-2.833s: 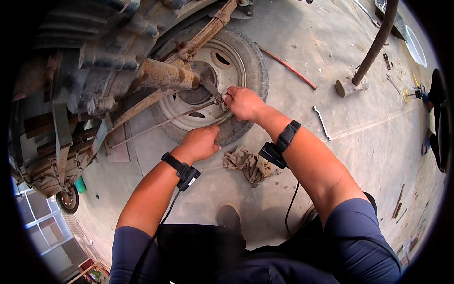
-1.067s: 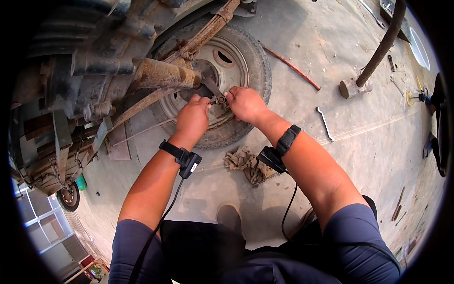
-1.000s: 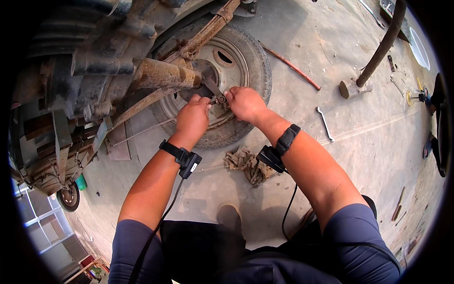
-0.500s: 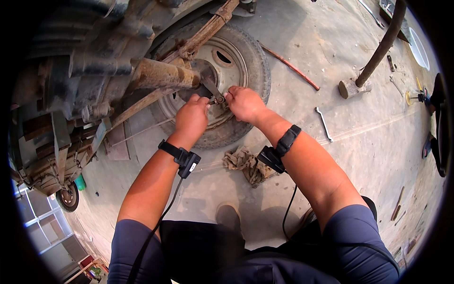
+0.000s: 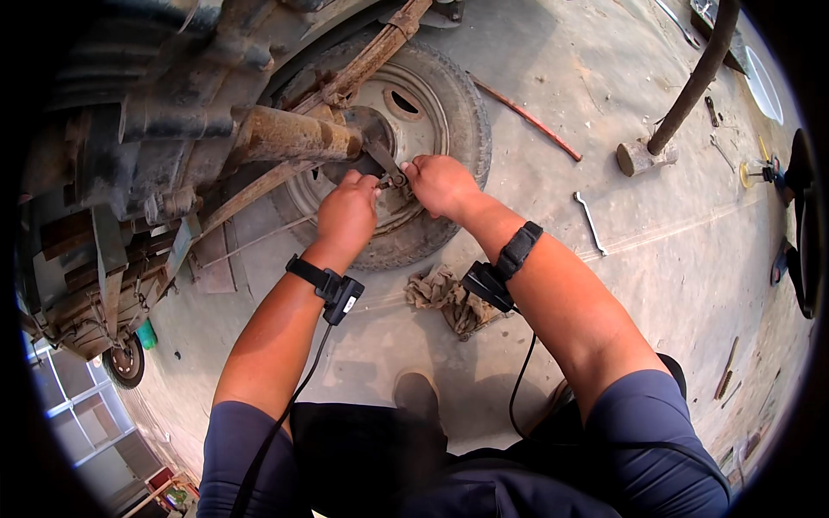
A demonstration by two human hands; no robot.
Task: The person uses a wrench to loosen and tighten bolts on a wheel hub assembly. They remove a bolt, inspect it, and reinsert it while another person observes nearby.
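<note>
At the hub of a large dusty wheel (image 5: 471, 129), a flat metal lever (image 5: 380, 157) slants down from the end of a rusty axle housing (image 5: 298, 136). My left hand (image 5: 344, 214) is closed, thumb and fingers pinching a small bolt-like metal fitting (image 5: 386, 183) by the lever's lower end. Just across from it, my right hand (image 5: 442, 186) is closed with its fingertips against the same lever end. Whatever sits between the right fingertips is hidden or too small to name. Both wrists carry black straps with small boxes and cables.
Rusty undercarriage parts (image 5: 181, 112) crowd the upper left. On the concrete lie a reddish rod (image 5: 528, 116), a wrench (image 5: 591, 224) and a wooden mallet (image 5: 643, 161) with its handle rising. A crumpled brown rag (image 5: 440, 289) lies below the wheel.
My right hand has shifted slightly left, with its fingertips still at the lever end. The left hand keeps its pinch almost unmoved. The whole view has slid a little.
</note>
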